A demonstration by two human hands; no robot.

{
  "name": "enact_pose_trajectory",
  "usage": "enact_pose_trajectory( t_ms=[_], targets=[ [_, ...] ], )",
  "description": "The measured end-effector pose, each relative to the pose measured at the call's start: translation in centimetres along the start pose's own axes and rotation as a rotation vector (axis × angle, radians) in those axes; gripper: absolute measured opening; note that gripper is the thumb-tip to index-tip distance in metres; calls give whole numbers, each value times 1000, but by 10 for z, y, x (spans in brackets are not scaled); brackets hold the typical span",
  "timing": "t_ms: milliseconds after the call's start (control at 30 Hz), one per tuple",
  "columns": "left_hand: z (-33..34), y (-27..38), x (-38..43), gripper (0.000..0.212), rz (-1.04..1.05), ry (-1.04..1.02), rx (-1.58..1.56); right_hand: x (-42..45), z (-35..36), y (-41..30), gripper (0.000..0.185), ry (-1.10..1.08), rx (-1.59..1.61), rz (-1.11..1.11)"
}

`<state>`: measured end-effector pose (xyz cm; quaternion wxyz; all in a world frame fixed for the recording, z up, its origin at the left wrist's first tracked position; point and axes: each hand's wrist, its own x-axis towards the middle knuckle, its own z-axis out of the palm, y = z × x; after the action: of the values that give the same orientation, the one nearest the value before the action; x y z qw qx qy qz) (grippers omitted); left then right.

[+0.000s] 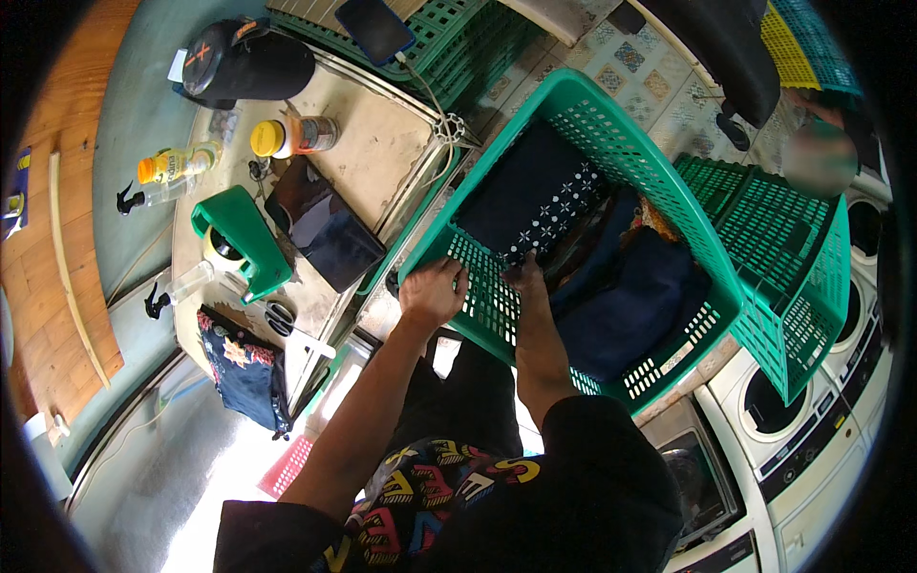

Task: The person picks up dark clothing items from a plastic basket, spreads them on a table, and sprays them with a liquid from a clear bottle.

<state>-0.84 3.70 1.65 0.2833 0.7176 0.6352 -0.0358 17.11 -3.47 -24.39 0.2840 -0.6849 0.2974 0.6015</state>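
A large green plastic laundry basket (573,84) stands before me, tilted in the view. My left hand (433,294) is curled over its near left rim. Inside, my right hand (529,278) touches the near edge of a folded dark cloth (534,190) with a band of white flowers. Its thumb rests by the flowered edge; whether its fingers grip the cloth is hidden. Beside that cloth lies a navy folded garment (623,308), with brown and orange patterned fabric (653,215) partly tucked behind it.
On the worn table (372,107) at left are a tablet (326,225), a green tape dispenser (243,236), bottles, scissors (279,319) and a folded floral garment (240,365). More green baskets (752,222) and front-loading machines (774,401) stand at right. Another person (820,161) is at far right.
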Motion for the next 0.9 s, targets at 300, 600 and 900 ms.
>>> enact_pose_trajectory(
  t_ms=[300, 600, 900],
  targets=[
    [-1, 1, 3, 23, 40, -4, -6, 162, -19, 33, 65, -431, 181, 124],
    [7, -5, 0, 23, 63, 45, -56, 118, -8, 25, 41, -368, 316, 201],
    [1, -3, 2, 22, 15, -86, -41, 95, 2, 27, 44, -432, 411, 111]
  ],
)
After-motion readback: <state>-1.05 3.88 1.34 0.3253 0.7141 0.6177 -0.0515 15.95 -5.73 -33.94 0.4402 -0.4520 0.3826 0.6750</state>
